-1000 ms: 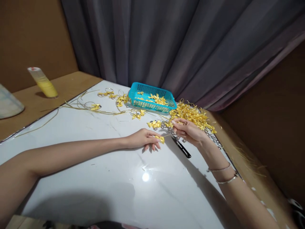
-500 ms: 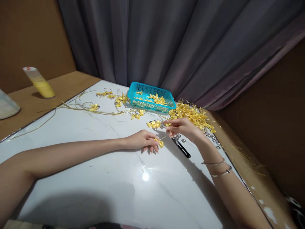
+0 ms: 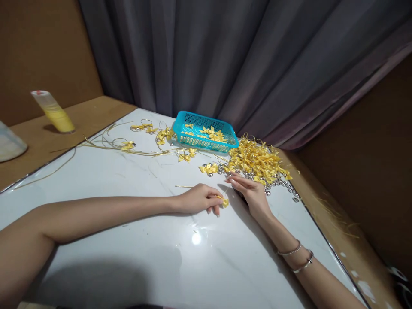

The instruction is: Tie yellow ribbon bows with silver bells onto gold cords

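Note:
My left hand [image 3: 200,199] rests on the white marble table [image 3: 135,240] with its fingers pinched on a small yellow ribbon bow [image 3: 224,201]. Just to its right, my right hand [image 3: 248,189] lies low on the table over a black pen-like tool, fingers stretched toward a scatter of small silver beads [image 3: 278,183]. I see nothing in the right hand. Behind it sits a heap of yellow ribbon bows [image 3: 256,159]. A thin strand [image 3: 184,186] lies by the left hand.
A turquoise plastic basket [image 3: 206,131] with a few bows stands at the back by the grey curtain. Loose bows and long ribbon strands [image 3: 128,145] trail to the left. A yellow tube [image 3: 53,111] stands on the wooden ledge at far left.
My right hand has come down from in front of the bow heap to the table, covering the black tool. My left hand slid slightly right and nearer with the bow.

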A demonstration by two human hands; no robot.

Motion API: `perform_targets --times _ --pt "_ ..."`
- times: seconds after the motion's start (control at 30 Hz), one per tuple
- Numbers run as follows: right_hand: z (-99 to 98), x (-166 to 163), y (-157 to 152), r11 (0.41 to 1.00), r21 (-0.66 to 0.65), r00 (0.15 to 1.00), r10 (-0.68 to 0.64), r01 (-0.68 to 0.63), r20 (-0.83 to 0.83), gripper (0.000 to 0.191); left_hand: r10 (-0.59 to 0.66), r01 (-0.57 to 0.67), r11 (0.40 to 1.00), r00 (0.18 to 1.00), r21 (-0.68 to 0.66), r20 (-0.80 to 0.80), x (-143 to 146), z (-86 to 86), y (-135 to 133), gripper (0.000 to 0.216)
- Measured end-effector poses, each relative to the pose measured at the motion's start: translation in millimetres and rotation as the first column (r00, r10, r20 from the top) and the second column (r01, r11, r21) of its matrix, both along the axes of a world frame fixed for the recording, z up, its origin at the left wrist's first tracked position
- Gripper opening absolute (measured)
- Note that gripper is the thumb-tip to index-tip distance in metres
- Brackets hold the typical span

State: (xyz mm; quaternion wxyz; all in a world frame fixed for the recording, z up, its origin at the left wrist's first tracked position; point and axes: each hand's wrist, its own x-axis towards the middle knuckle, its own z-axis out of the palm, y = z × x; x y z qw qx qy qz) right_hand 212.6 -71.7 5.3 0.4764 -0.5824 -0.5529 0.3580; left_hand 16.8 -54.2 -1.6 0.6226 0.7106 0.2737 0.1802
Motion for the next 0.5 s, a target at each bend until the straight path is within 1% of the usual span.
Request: perform_targets --times 0.1,0.2,0.4,0.5 --pt "-5.0 0 6 0.996 -0.077 0.985 -0.053 0.040 -0.165 0.015 -0.001 0.001 1.000 1.000 0.000 0.012 0 -1.9 2 0.024" --pt "-1.8 -5 15 0.991 -0.128 0.957 -0.066 0.031 -0.282 0.020 0.000 0.000 1.000 1.000 0.003 0.017 0 -1.7 2 0.024" --pt "2.0 -28 31 0.991 -0.131 0.933 -0.044 -0.004 -0.358 0.023 0.004 -0.004 1.000 1.000 -0.015 -0.006 -1 2.5 0 0.024" --pt "6.1 -40 34 0.985 -0.155 0.932 0.011 -0.071 -0.363 0.026 0.000 0.000 1.000 1.000 0.020 -0.027 -2 3.2 0 0.025"
